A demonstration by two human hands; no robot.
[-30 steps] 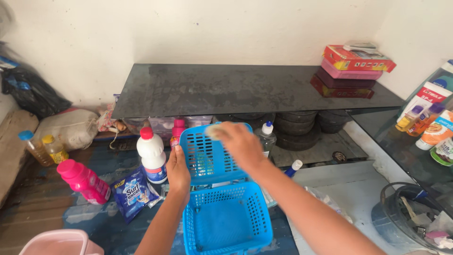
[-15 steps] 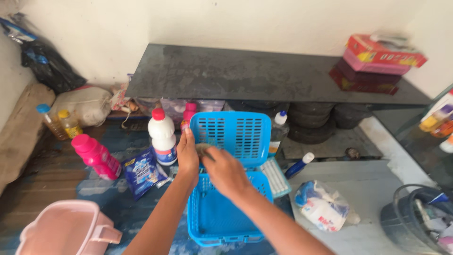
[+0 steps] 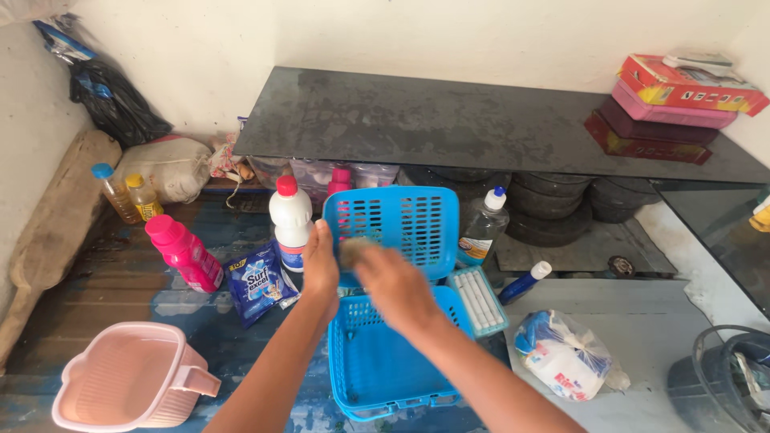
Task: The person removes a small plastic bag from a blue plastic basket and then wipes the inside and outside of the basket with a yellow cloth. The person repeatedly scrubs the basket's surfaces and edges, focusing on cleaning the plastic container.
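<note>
A blue plastic basket (image 3: 385, 365) sits on the floor, its hinged lid (image 3: 401, 228) standing upright. The left hand (image 3: 319, 269) rests flat, fingers straight, against the lid's left edge. The right hand (image 3: 393, 285), blurred, curls around a small greyish sponge (image 3: 353, 250) at the lid's base. Beyond stand a white bottle (image 3: 290, 220) and a dark shelf (image 3: 449, 124).

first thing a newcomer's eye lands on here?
The bright blue basket at centre, its perforated lid standing open, with the left hand at its left edge and the right hand pressing a small, blurred object against the lid. Next, the pink bottle lying tilted to the left, and the red box stacked on the dark shelf top right.
</note>
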